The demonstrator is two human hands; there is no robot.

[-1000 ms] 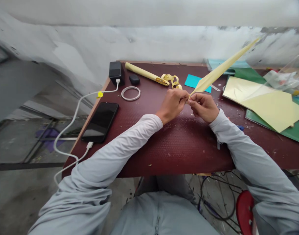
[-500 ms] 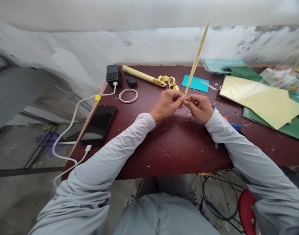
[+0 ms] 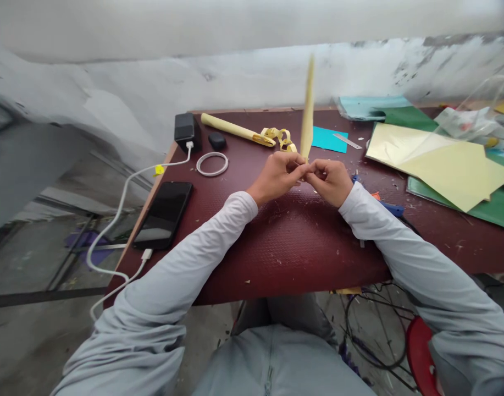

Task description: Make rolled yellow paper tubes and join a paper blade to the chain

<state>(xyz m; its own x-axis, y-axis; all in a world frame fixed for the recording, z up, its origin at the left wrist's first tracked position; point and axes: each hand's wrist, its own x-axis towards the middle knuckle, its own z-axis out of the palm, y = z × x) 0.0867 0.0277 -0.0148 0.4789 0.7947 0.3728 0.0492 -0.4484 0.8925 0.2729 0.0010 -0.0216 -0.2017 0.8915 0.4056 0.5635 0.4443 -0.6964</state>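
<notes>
A narrow piece of yellow paper (image 3: 306, 118) stands up from my fingertips, its upper part smeared by motion. My left hand (image 3: 278, 175) pinches its lower end between thumb and fingers. Against it, fingertips meeting, my right hand (image 3: 329, 179) is closed on the same end; the fingers hide exactly how the paper is folded there. Just behind my hands lies a curled yellow paper chain (image 3: 281, 137) at the end of a rolled yellow paper tube (image 3: 231, 127). A blue paper card (image 3: 328, 139) with a metal blade (image 3: 347, 141) on it lies beyond my right hand.
On the left are a phone (image 3: 164, 214) with a white cable, a black charger (image 3: 188, 131), a black case (image 3: 217, 140) and a white ring (image 3: 212, 164). Yellow sheets (image 3: 445, 165) and green sheets lie on the right. A blue-handled tool (image 3: 392, 209) is partly behind my right sleeve.
The yellow paper has swung from leaning right to nearly upright and shows more of its flat side. Both hands still pinch its lower end. The view has shifted slightly.
</notes>
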